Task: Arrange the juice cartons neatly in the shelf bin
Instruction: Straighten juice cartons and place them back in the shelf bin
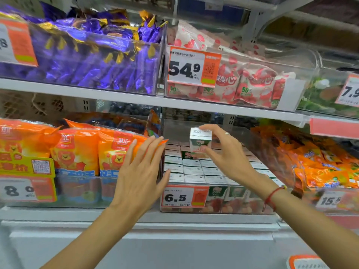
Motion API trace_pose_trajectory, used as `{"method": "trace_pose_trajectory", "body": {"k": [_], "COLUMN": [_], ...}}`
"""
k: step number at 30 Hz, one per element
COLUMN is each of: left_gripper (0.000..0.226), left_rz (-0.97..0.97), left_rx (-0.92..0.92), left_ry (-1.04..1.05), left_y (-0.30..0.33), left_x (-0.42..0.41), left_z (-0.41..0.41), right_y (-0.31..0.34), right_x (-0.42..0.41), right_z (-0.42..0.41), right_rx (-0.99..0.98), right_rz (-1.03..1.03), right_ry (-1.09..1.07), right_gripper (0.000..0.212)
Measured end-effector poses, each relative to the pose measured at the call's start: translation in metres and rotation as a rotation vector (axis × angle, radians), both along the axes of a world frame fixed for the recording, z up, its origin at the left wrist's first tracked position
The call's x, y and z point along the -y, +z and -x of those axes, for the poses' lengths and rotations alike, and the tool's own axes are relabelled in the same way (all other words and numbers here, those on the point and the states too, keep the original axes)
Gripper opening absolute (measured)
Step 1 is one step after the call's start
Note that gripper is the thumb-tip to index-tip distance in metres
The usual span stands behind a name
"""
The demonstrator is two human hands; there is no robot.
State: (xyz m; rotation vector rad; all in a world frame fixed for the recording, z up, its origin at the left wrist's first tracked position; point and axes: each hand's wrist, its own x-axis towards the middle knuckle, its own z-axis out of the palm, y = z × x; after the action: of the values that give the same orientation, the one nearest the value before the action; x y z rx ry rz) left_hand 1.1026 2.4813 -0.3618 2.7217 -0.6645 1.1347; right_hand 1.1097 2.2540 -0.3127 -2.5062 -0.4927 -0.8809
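left hand [142,167]: nearest to us, fingers straight and spread, holding nothing, resting at the bin's left wall
shelf bin [213,207]: clear one with the 6.5 tag, packed rows of juice cartons [194,168]
right hand [227,152]: pinching one carton [200,142] by its sides, upright, long axis vertical
key relation: i'd guess it goes into the gap [187,154] straight below, back row
hard to tell: gap depth, rear rows are blurry

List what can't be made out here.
- Head view: the bin's back rows, hidden by the right hand and its carton.
- Carton print: too small, blurred.
- Left hand contact with the bin: unclear.
- The 7.9 tag: cut by the right edge.
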Motion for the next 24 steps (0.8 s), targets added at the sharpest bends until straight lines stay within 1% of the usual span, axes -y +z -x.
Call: {"method": "trace_pose_trajectory", "body": {"k": [2, 5, 7, 11, 16, 20, 24], "left_gripper": [0.053, 0.053, 0.052, 0.053, 0.052, 0.052, 0.050], "left_rz": [-0.022, -0.029, -0.022, -0.003, 0.016, 0.019, 0.030], "left_rx": [0.020, 0.023, 0.028, 0.021, 0.010, -0.002, -0.012], "left_ry": [0.007, 0.022, 0.018, 0.021, 0.028, 0.038, 0.040], "left_y": [-0.003, -0.005, -0.007, -0.009, -0.010, -0.010, -0.009], "left_x": [-0.001, -0.002, -0.002, -0.001, 0.000, 0.001, 0.002], "left_z": [-0.002, -0.003, -0.003, -0.003, -0.002, 0.000, 0.000], "right_y": [0.000, -0.006, -0.006, 0.003, 0.000, -0.020, -0.034], "right_x": [-0.001, -0.002, -0.004, -0.006, 0.004, 0.011, 0.014], "right_z": [-0.023, -0.048, -0.059, -0.074, -0.081, -0.078, -0.075], "right_rx": [-0.080, -0.202, -0.281, -0.422, -0.501, -0.572, -0.522], "right_rz": [0.023, 0.091, 0.076, -0.073, -0.267, -0.139, 0.041], "right_ry": [0.019, -0.006, 0.017, 0.109, 0.116, 0.101, 0.072], "right_gripper": [0.045, 0.047, 0.048, 0.042, 0.039, 0.038, 0.033]}}
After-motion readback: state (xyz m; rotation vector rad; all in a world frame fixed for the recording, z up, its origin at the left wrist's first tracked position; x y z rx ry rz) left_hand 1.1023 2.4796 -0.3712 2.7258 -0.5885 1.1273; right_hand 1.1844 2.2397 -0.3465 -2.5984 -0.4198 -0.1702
